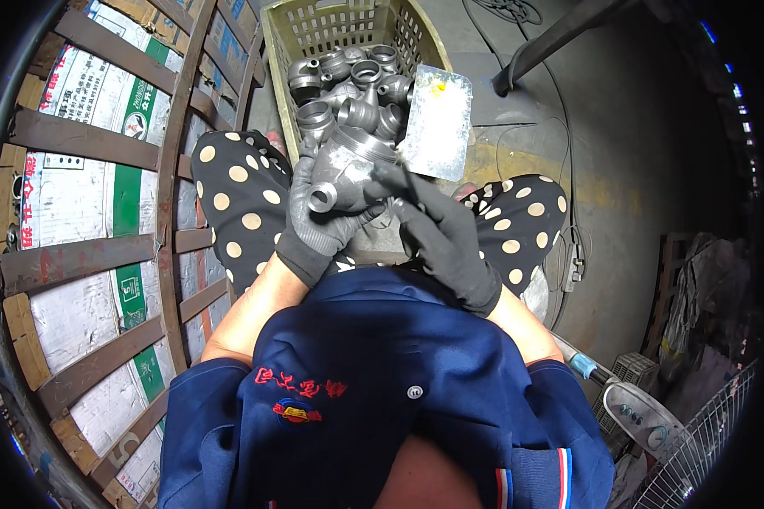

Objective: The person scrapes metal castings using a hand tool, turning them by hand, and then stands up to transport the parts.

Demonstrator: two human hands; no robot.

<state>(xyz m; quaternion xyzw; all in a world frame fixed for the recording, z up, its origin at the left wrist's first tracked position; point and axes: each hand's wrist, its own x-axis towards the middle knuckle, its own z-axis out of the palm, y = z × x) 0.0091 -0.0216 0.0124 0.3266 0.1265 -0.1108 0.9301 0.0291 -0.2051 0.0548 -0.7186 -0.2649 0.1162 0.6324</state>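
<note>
A grey metal valve body [352, 170] with a wide ridged collar and a smaller round port is gripped in my left hand [312, 212], which wears a grey glove. The port faces toward me and slightly left. My right hand [440, 233], in a darker glove, is at the right side of the valve body. Its fingers are bent together around something thin and dark that I cannot make out. Just beyond my hands, several similar valve bodies [361, 112] lie heaped in a yellowish plastic crate [348, 24].
A pale flat tray [438, 123] with a yellow spot rests at the crate's right edge. Slatted metal racking [168, 170] with cartons stands close on my left. Cables [560, 110] run over the floor, near a dark metal leg [560, 47]. At lower right is a fan [654, 420].
</note>
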